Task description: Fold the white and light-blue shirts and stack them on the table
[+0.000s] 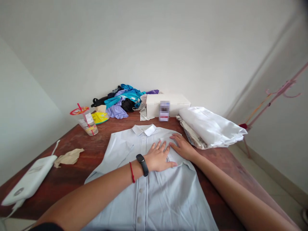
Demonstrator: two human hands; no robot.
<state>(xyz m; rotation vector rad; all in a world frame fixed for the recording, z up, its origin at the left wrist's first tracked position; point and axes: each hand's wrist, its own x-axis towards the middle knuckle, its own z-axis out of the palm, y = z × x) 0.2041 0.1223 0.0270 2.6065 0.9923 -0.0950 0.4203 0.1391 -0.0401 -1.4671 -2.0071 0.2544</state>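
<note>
A light blue-grey collared shirt (158,195) lies spread front side up on the wooden table, its collar pointing away from me and its lower end cut off by the frame. My left hand (158,157) rests flat on the chest, just right of the button strip, fingers spread; a black band and a red string circle its wrist. Near the shirt's right shoulder edge, my right hand (182,147) lies with fingers stretched out on the cloth, close to the left fingertips. Creases run through the fabric below both hands. Neither hand holds anything.
Folded white cloth (207,126) lies at the back right, beside a white box (168,101). A clothes heap (127,99) sits at the back. On the left are a plastic cup (88,122), a yellow packet (99,117), crumpled paper (69,157) and a white corded device (31,179).
</note>
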